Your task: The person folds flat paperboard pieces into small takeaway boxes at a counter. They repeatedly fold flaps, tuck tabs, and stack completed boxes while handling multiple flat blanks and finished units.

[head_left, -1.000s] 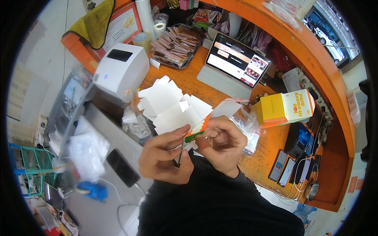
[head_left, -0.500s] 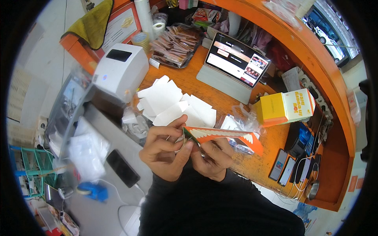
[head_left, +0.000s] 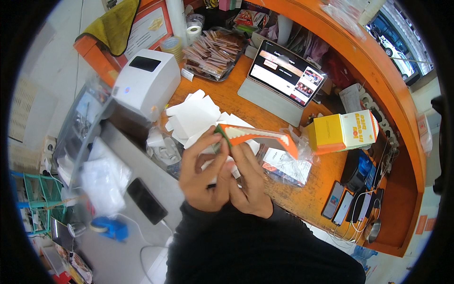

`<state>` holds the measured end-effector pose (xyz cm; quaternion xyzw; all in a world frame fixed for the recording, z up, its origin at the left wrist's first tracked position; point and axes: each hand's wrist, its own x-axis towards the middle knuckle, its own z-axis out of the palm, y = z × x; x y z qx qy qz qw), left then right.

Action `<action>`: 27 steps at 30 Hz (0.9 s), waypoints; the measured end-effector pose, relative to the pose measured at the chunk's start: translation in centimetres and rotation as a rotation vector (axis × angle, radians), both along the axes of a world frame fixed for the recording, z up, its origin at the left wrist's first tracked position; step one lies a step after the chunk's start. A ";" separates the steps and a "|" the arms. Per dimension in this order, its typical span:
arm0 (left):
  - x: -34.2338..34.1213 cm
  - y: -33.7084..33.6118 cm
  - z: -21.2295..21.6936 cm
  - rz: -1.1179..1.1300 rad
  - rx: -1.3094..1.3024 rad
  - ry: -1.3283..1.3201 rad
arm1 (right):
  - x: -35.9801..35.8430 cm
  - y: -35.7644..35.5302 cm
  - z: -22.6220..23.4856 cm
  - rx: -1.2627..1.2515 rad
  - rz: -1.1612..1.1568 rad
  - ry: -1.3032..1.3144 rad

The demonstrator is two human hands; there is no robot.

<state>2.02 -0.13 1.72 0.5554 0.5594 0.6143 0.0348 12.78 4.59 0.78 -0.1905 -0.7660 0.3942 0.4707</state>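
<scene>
Above the front edge of the wooden counter, both hands hold a folded orange cardboard piece [head_left: 253,134] with a white jagged band and a green end. My left hand [head_left: 201,177] pinches it at the green end, at the left. Close beside it, my right hand [head_left: 249,184] has its fingers pressed against the underside. The orange flap juts out to the right, its tip bent down. White flat cut-out cartons [head_left: 193,115] lie just beyond my hands, partly covered by them. A clear plastic packet [head_left: 286,165] sits right of my hands.
A yellow and orange box [head_left: 343,131] stands at right, near several phones [head_left: 334,200] with cables. Behind are a tablet [head_left: 286,73] on a stand, a tray of sachets [head_left: 215,53] and a white printer [head_left: 146,79]. A black phone [head_left: 146,201] and blue tape dispenser [head_left: 109,229] lie at left.
The cardboard piece has moved up and left, and its flap has turned further downward. My right hand has shifted left, its fingers now pointing up beneath the piece.
</scene>
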 end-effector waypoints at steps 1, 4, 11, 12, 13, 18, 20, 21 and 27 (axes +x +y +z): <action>-0.1 -0.1 0.2 0.017 0.006 -0.130 | 0.0 0.0 0.1 -0.033 0.012 0.006; -0.9 -0.3 0.3 0.014 -0.047 -0.489 | 0.0 -0.4 0.5 -0.151 0.200 0.145; -2.1 -1.3 0.2 0.066 -0.041 -0.658 | 0.5 1.0 1.4 0.208 -0.449 0.099; -2.2 -1.4 0.3 0.052 -0.035 -0.656 | 0.5 1.3 1.4 0.085 -0.468 0.166; -2.2 -1.4 0.5 0.031 -0.053 -0.671 | 0.4 1.7 1.3 0.019 -0.459 0.272; -1.7 0.2 0.2 0.253 -0.038 -0.421 | 1.5 2.4 1.4 0.135 -0.255 0.148; -1.7 0.2 -0.1 0.199 -0.004 -0.344 | 1.6 2.6 1.2 0.184 -0.267 0.192; -2.0 0.0 -0.2 0.149 0.050 -0.288 | 1.6 2.7 1.1 0.203 -0.261 0.217; -2.2 -1.4 0.1 -0.282 -0.017 -0.485 | 1.8 3.1 1.2 0.443 -0.187 0.087</action>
